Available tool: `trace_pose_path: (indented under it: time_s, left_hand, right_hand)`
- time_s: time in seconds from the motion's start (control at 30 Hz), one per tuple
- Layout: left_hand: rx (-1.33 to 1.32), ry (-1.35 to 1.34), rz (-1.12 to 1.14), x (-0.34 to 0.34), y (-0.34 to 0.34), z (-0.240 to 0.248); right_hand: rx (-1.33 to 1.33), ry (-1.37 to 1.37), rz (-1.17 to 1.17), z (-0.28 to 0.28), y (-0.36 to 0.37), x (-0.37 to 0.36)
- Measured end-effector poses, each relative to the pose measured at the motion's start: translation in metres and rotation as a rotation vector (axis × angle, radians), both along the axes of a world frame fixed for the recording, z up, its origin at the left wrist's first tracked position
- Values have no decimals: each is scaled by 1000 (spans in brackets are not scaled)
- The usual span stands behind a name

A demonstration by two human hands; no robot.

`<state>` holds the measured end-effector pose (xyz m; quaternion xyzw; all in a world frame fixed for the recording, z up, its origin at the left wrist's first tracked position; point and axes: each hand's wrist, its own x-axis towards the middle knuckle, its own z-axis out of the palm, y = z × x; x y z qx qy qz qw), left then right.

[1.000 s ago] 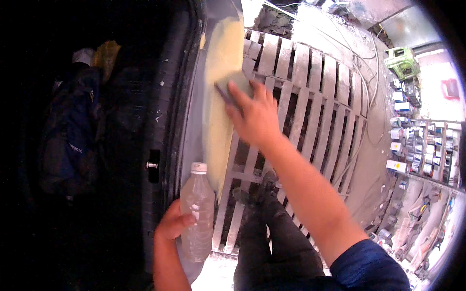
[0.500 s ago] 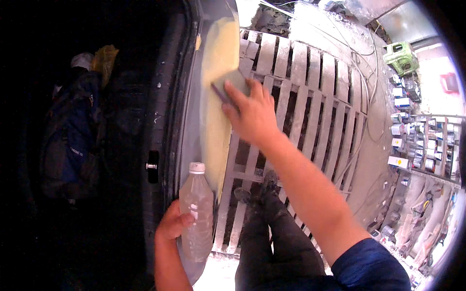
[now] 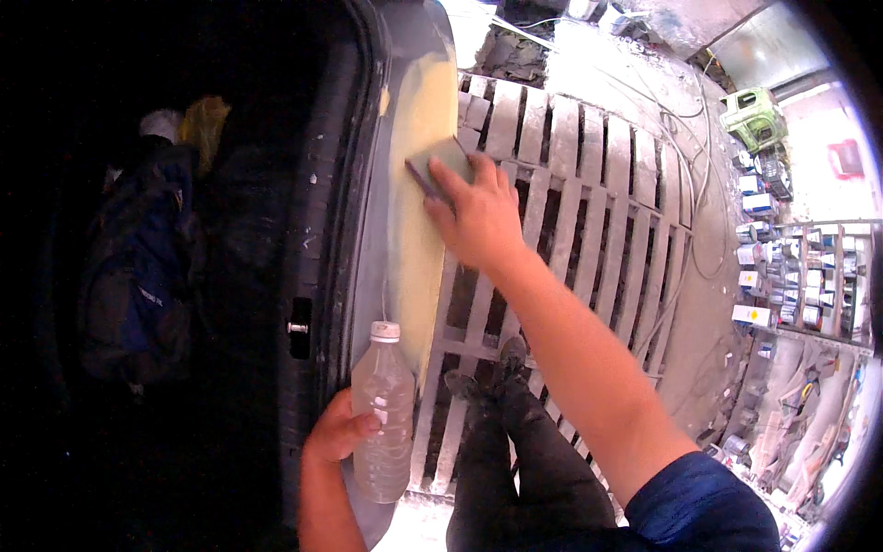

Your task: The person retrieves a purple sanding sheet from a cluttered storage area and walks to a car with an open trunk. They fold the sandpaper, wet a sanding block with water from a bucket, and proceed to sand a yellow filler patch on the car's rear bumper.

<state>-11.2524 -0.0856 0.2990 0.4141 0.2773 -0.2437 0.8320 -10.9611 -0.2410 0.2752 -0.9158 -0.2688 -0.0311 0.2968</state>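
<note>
My right hand (image 3: 478, 207) grips a flat grey sanding block (image 3: 437, 166), pressed against a yellow filler patch (image 3: 423, 101) on the grey car panel (image 3: 374, 221). The patch runs lengthwise along the panel's outer edge. Lower down, my left hand (image 3: 342, 428) is wrapped round a clear plastic bottle (image 3: 384, 423) with a white cap, held beside the panel with the cap end away from me. A thin pale streak, perhaps water, extends from the cap along the panel. The fingers behind the bottle are hidden.
The dark car boot opening on the left holds a backpack (image 3: 147, 285) and a yellow bag (image 3: 204, 129). A latch (image 3: 297, 327) sits on its sill. Wooden slats (image 3: 552, 221) lie underfoot. Hoses (image 3: 699, 202), a green stool (image 3: 754, 120) and shelves of cans (image 3: 809, 276) are to the right.
The view has shifted slightly, so the panel and bottle appear lower and further right. The sanding block has moved a little nearer along the filler. A pale streak now shows by the bottle cap.
</note>
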Motion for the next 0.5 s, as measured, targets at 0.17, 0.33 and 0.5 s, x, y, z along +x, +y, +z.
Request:
trace_pose_path:
  time_s: [0.17,0.33,0.5]
  left_hand:
    - [68,76,-21,-25,8,-29]
    - [77,88,-4,-16,4,-17]
    - [202,98,2,-1,-5,-1]
  right_hand:
    - [-151,15,173,-3,-20,-81]
    - [-100,96,257,2,-42,-123]
    - [-144,41,83,5,8,27]
